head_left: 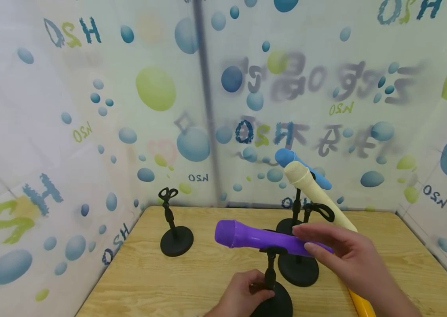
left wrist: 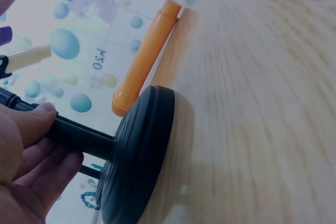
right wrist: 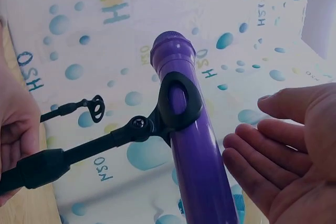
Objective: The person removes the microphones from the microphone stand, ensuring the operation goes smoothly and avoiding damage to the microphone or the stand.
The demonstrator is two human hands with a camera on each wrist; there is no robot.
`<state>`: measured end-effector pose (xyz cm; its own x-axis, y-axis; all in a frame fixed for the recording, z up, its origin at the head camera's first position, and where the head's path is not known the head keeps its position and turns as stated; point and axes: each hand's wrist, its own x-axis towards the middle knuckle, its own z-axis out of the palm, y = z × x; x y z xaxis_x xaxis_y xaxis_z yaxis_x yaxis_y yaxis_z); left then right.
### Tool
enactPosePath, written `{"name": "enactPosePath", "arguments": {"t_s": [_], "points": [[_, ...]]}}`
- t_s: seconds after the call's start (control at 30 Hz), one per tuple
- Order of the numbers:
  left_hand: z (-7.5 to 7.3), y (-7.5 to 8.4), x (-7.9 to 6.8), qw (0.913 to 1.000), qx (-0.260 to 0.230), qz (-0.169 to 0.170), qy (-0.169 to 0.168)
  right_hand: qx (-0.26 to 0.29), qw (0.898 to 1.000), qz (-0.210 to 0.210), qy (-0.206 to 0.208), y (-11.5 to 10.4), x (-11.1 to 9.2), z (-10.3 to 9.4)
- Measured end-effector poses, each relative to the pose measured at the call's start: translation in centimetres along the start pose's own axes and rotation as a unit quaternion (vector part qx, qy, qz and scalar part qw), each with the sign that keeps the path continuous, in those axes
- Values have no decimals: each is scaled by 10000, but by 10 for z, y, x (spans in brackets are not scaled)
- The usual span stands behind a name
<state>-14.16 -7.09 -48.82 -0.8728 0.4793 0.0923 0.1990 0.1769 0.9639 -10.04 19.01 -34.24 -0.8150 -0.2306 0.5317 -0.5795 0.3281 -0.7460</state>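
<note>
"Where's the purple microphone?"

"Seated in the black clip of a microphone stand, nearly level above the wooden tabletop."

"And the left hand?"

"Its thumb and fingers are curled round that stand's pole, above the round base."

"Is the right hand gripping the microphone?"

"No, its thumb and fingers are spread apart beside the tail end. I can't tell whether they touch it."

"What else is there?"

"An orange microphone lies on the tabletop. Cream and blue microphones show farther back, and a bare-clipped stand stands off to the left."
</note>
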Motion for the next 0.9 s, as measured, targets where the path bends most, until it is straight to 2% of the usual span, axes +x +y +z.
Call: {"name": "enactPosePath", "arguments": {"t_s": [0.13, 0.23, 0.37, 0.53, 0.73, 0.9], "points": [[2, 1, 0, 10000, 27, 49, -34, 170, 9997, -6, -179, -5, 7, 3], [4, 2, -1, 10000, -6, -57, -56, 285, 9990, -141, -301, -7, 12, 6], [7, 1, 0, 9995, -156, -235, -143, 276, 9982, -323, -420, -7, 19, 10], [9, 0, 0, 9992, -243, -172, -248, 201, 9974, -338, -600, -12, 28, 12], [10, 2, 1, 9994, -119, -194, -250, 256, 9955, -399, -816, -22, 37, 16], [11, 4, 1, 9994, -55, -261, -213, 490, 9909, -414, -1185, -28, 44, 20]]}}
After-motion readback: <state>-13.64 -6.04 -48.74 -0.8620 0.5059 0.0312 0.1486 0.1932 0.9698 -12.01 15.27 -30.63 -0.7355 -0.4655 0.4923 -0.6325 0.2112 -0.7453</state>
